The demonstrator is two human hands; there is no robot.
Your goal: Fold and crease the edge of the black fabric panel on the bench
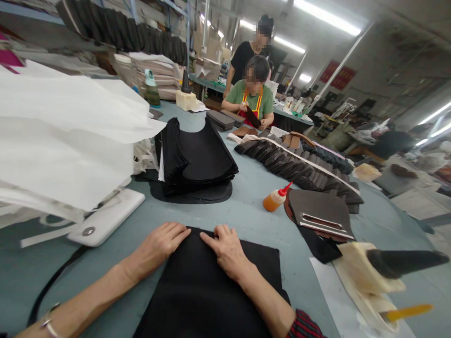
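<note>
A black fabric piece [211, 300] lies on the table right in front of me, running down past the lower edge of the view. At its far left corner my left hand [165, 240] is closed on the edge, fingers together and the thumb mostly hidden. My right hand [227, 251] grips the same far edge a little to the right. Its index finger is stretched along the fabric while the other fingers curl at the edge. Beyond my hands sits a stack of black cut pieces [207, 155], curved along its far side.
White sheets [63, 136] and a white device [107, 220] with a black strap lie left. Right are a glue bottle [274, 200], grey-brown panels [319, 213], a row of dark pieces [292, 164] and a cream block with black cone [369, 267]. A co-worker [253, 101] handles a dark piece opposite.
</note>
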